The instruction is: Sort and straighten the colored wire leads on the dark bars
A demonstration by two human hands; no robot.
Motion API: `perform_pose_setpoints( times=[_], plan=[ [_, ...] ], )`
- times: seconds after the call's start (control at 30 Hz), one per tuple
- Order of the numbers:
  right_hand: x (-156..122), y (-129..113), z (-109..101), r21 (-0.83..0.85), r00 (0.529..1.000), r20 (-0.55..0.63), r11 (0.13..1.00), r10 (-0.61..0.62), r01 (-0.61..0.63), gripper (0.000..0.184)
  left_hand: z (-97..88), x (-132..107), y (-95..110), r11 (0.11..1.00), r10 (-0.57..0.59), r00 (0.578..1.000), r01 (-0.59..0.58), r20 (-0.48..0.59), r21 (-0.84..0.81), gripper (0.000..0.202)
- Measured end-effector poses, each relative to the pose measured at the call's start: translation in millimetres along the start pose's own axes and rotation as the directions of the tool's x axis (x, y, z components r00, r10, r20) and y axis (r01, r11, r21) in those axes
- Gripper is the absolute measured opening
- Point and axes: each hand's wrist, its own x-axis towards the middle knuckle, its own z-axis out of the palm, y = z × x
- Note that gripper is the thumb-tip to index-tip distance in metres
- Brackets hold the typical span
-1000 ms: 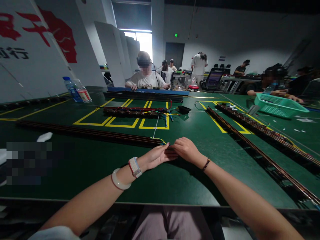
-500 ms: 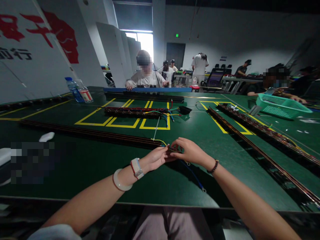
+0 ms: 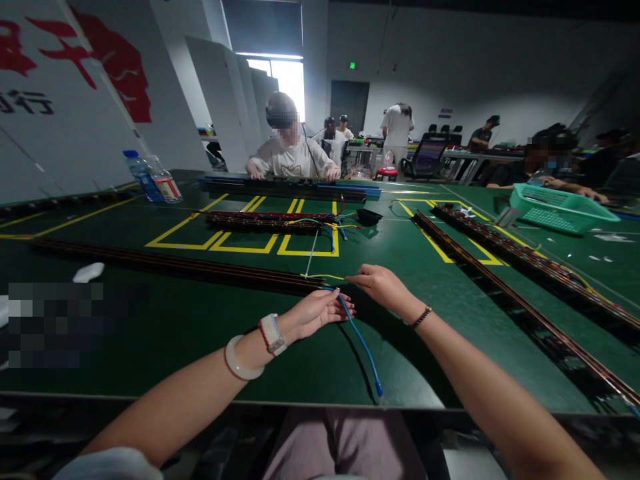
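Head view shows both hands at the right end of a long dark bar assembly (image 3: 175,265), which lies flat and slantwise on the green table (image 3: 165,333), probably so that its wired end falls within easy reach. The left hand (image 3: 316,315) is beside that end, palm partly turned up, its fingers reaching out loosely side by side; the blue wire (image 3: 363,343) runs past the thumb tip and over the fingers, then down toward the near edge. Whether thumb and forefinger pinch it I cannot tell, but the hand looks set as a support, guiding the blue wire forward and clear of the other lead. That lead, a yellow-green wire (image 3: 325,277), leaves the same end and reaches across to the right hand (image 3: 383,287), whose thumb and forefinger seem closed on its tip, the remaining fingers curled in; a grip so far out would draw the wire straight and leave its length in sight. Farther back, a wired bundle (image 3: 270,221) lies across yellow tape outlines (image 3: 309,255), which look like placing marks, and a green basket (image 3: 560,210) stands well to the right, perhaps to leave the middle to the long pieces
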Motion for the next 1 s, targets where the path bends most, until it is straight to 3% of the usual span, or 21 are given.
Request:
perform_pose_setpoints(
  times=[0.17, 0.43, 0.5, 0.6, 0.77, 0.87, 1.0],
  plan=[
    [8.1, 3.1, 16.5, -0.195, 0.997, 0.068, 0.980, -0.034, 0.047, 0.030, -1.2, -0.3, -1.1, 1.000, 0.002, 1.000, -0.002, -0.008, 0.007, 0.024],
    [15.0, -3.9, 23.0, -0.220, 0.984, 0.173, 0.972, -0.050, 0.088, 0.028, -1.6, 0.8, -0.9, 1.000, 0.004, 1.000, -0.003, -0.020, 0.031, 0.022],
    [11.3, -0.6, 23.7, -0.189, 0.990, 0.135, 0.980, -0.033, 0.058, 0.029, -1.3, 0.0, -0.6, 0.999, 0.008, 1.000, -0.008, -0.005, 0.047, 0.021],
    [3.1, 8.9, 22.2, -0.114, 1.000, -0.016, 0.993, 0.023, -0.024, 0.030, 0.2, -2.8, 1.0, 0.995, 0.020, 1.000, -0.021, 0.004, 0.097, 0.019],
    [-6.4, 23.3, 13.7, -0.018, 0.964, -0.243, 0.993, 0.109, -0.116, 0.031, 1.6, -6.1, 7.9, 0.937, 0.110, 0.994, -0.097, -0.018, 0.336, 0.019],
    [-7.4, 24.6, 10.7, -0.003, 0.958, -0.263, 0.993, 0.117, -0.122, 0.031, -0.2, -4.1, 11.3, 0.846, 0.171, 0.985, -0.138, -0.016, 0.515, 0.024],
    [-6.2, 19.2, 11.6, 0.011, 0.973, -0.208, 0.995, 0.099, -0.099, 0.029, -2.2, -1.2, 13.1, 0.711, 0.223, 0.975, -0.177, 0.021, 0.681, 0.025]
  ],
)
